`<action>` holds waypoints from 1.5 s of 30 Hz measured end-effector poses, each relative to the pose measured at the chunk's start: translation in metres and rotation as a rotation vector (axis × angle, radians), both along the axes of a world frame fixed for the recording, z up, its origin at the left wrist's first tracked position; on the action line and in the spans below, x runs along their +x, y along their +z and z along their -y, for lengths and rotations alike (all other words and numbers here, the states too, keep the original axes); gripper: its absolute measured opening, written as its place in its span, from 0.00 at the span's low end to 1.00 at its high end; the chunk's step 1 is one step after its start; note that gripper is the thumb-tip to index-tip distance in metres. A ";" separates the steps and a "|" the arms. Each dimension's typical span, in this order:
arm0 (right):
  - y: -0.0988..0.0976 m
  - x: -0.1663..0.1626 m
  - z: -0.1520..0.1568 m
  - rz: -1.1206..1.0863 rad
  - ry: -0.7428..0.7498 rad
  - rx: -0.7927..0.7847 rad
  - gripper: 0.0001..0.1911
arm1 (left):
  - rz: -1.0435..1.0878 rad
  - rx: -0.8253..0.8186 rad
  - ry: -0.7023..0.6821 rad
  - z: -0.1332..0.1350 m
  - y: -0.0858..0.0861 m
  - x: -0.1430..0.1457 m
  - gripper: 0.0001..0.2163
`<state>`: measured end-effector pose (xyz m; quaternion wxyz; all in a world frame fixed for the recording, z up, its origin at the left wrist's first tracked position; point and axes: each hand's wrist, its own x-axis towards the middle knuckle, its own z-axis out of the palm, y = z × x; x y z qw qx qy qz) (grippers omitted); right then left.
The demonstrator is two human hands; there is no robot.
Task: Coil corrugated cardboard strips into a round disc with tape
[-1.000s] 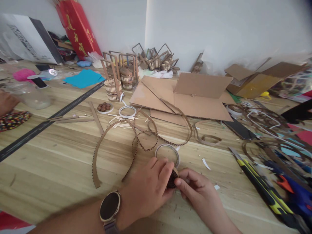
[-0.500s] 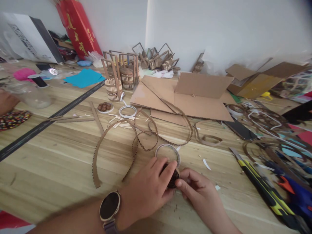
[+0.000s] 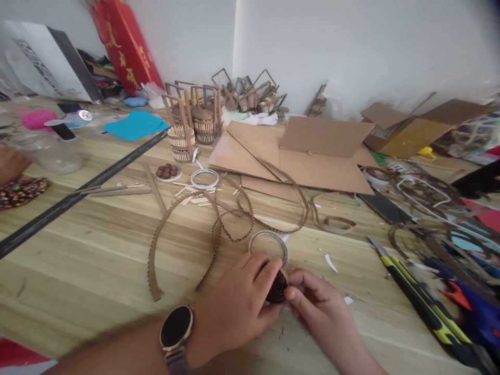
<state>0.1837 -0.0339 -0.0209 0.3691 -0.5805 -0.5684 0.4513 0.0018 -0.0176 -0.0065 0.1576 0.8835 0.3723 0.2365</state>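
My left hand, with a dark watch on its wrist, is curled round a small dark brown rolled cardboard coil low in the middle of the wooden table. My right hand pinches the same coil from the right with thumb and forefinger. Just beyond the coil lies a white tape ring. Long toothed cardboard strips curl across the table ahead of my hands.
Flat cardboard sheets lie further back, small cardboard baskets behind them, a black ruler to the left. A yellow-black utility knife and tangled cardboard scraps crowd the right side. Another person's hand shows at the far left edge.
The coil has turned slightly between my fingers, and more of its dark face shows. Both hands stay in place.
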 end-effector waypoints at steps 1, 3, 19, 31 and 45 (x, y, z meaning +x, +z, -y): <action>0.000 0.000 0.000 0.004 0.009 0.006 0.31 | 0.005 -0.004 0.000 0.000 0.000 0.000 0.25; 0.000 0.001 0.000 0.011 0.020 0.018 0.31 | 0.013 -0.015 -0.006 0.000 0.001 0.000 0.25; 0.001 -0.001 -0.003 0.052 0.039 0.018 0.31 | 0.046 -0.106 -0.019 -0.003 -0.003 -0.001 0.22; -0.001 0.003 -0.001 0.169 0.005 0.182 0.26 | 0.041 -0.140 -0.070 -0.004 0.000 -0.001 0.23; -0.016 0.005 -0.004 0.599 0.230 0.633 0.10 | 0.264 -0.112 0.064 -0.006 -0.002 -0.004 0.22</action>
